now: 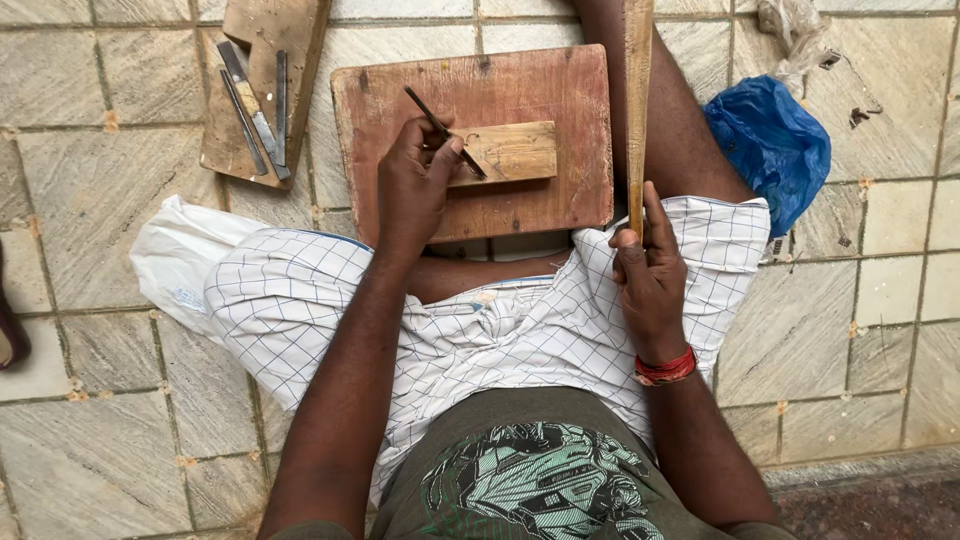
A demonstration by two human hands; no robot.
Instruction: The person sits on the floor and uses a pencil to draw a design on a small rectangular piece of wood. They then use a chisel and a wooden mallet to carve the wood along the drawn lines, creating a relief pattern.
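On the tiled floor, a brown board holds a small wood block lying three-to-nine, the left hand pinching a thin chisel pointing at eleven, the right hand gripping a stick pointing at twelve.

One view only, from the head camera, looking almost straight down over the person's chest and lap onto the tiled floor. It sits close: forearms enter from the bottom edge, the wooden board fills the upper centre, and the frame's top faces away from the body.
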